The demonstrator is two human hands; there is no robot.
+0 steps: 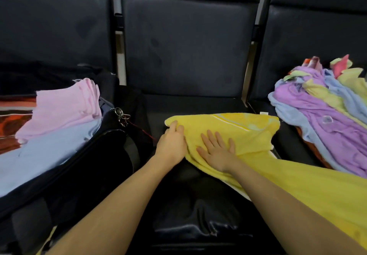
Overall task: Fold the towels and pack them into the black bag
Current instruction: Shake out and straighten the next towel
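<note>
While the yellow towel (234, 129) lay across the middle seat (186, 104), her left hand (172, 145) pinched its edge and her right hand (217, 151) pressed it flat, fingers spread. I'd smooth it before folding toward the black bag (83, 165).

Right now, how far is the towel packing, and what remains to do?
Done: a pink towel and a light blue towel lie folded on the open black bag. In hand: the left hand grips the yellow towel at its edge; the right hand presses it flat. Left: the unfolded pile on the right seat.
</note>
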